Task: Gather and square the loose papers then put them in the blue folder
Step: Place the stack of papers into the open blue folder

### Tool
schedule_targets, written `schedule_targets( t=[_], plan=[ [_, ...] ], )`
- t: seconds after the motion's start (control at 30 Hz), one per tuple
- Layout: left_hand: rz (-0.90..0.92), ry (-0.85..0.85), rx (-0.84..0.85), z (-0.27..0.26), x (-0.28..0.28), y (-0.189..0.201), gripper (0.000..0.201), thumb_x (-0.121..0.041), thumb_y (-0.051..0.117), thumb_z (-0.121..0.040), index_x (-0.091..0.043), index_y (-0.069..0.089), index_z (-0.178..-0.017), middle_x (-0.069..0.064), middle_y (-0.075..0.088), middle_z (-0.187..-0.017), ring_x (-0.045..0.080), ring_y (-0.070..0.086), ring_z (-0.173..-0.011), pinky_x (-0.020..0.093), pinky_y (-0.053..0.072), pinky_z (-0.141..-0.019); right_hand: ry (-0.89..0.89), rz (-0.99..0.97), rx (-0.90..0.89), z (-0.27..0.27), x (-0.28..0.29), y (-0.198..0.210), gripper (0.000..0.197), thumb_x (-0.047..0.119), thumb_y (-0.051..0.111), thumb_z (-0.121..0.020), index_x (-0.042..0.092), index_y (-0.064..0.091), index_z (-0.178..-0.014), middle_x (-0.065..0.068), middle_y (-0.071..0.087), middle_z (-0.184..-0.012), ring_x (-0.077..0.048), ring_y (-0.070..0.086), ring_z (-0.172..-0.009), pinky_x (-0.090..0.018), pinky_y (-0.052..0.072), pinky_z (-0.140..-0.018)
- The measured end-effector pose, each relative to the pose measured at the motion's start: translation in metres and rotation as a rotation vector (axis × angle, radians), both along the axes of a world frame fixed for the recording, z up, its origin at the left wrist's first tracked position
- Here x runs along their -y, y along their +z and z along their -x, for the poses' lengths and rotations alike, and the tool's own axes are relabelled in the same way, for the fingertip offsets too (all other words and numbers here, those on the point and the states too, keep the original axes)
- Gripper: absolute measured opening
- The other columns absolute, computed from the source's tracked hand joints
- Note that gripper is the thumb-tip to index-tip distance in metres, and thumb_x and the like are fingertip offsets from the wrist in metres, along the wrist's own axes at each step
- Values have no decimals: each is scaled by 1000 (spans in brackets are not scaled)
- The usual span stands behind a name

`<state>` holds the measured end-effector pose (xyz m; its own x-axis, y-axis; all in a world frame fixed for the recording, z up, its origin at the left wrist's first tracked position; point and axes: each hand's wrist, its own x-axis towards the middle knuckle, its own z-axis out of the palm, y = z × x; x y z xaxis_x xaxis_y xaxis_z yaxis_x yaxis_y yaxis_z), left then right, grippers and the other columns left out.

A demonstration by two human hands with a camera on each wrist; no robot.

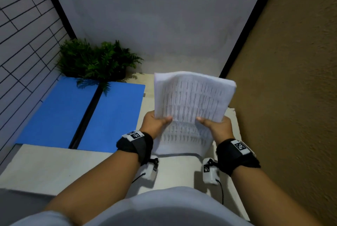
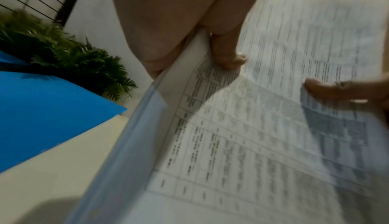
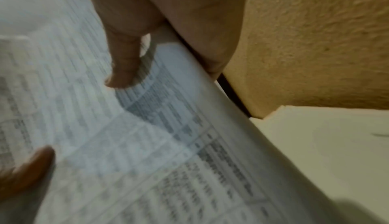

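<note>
A stack of printed papers is held up off the table, tilted away from me, its top bending back. My left hand grips the stack's left edge, thumb on the front sheet. My right hand grips the right edge the same way. In the left wrist view the papers show printed tables, with the left thumb pressed on them. The right wrist view shows the papers pinched under the right thumb. The blue folder lies open and flat on the table to the left.
A green fern plant stands behind the folder at the back left. The cream table is bounded by a tiled wall on the left and a tan textured wall on the right.
</note>
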<state>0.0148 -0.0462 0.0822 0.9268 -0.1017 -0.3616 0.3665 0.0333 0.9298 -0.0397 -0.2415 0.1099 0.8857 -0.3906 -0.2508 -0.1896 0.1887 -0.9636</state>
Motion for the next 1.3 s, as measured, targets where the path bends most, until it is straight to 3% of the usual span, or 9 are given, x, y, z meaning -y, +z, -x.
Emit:
schedule_targets(
  t=[0.13,0.27,0.4,0.57,0.7,0.8,0.93,1.07,1.3],
  plan=[
    [148,87,-19,-21,-29,9,33,-9,69,-88,-4,63,-121,7,73,-107,20,70,-100,26,59,-83,171,-162,-44,-9,-8,1,40,-16,70,-76,8,66,-107,-1,78,-91,-18,75,-89,-24,59,-70],
    [193,161,-40,-41,-78,-4,32,-14,65,-92,-9,61,-123,4,72,-105,15,71,-93,32,59,-81,360,192,-218,-7,-39,-30,35,10,77,-80,9,65,-112,-9,73,-107,-26,71,-99,-34,58,-83],
    [-218,193,-69,-53,-148,-36,19,-19,67,-91,-11,58,-78,13,67,-82,17,68,-61,24,55,-55,327,252,-271,-5,-72,-51,32,10,71,-85,7,62,-115,-8,70,-105,-18,66,-88,-24,51,-71],
    [-1062,89,-169,-60,-254,-84,48,-21,73,-82,-4,56,-124,22,57,-125,44,58,-111,48,50,-93,286,183,-330,-2,-83,-65,31,2,69,-86,7,60,-115,-4,69,-99,-14,66,-84,-23,50,-69],
    [-1295,-133,-190,-62,-291,-111,48,-27,58,-93,-3,48,-133,23,48,-134,43,50,-119,46,41,-101,236,96,-344,-3,-93,-80,30,-5,67,-84,5,64,-112,-9,72,-104,-27,69,-95,-45,51,-96],
    [-1363,-253,-170,-57,-298,-125,43,-30,57,-92,-3,53,-126,18,44,-136,40,44,-122,49,42,-101,229,64,-336,-4,-104,-88,28,-8,66,-84,6,66,-109,-6,73,-104,-22,71,-93,-41,52,-96],
    [-1343,-448,36,-30,-280,-122,24,-34,64,-88,-16,66,-104,0,39,-145,33,33,-132,49,43,-96,229,-15,-320,-6,-118,-93,33,-9,62,-87,1,60,-118,-8,69,-108,-11,69,-87,-14,55,-69],
    [-1239,-610,118,19,-243,-123,16,-35,66,-80,-25,58,-70,-12,38,-146,24,28,-134,49,31,-98,214,-53,-341,-6,-123,-99,35,-11,60,-87,0,59,-121,-11,67,-112,-16,67,-92,-21,53,-81],
    [-1110,-553,166,58,-227,-128,18,-43,62,-83,-26,67,-78,-11,43,-144,21,31,-136,51,27,-103,210,-31,-480,-4,-126,-121,42,-9,65,-85,-1,56,-125,-14,64,-118,-30,61,-108,-24,49,-82]
  ],
)
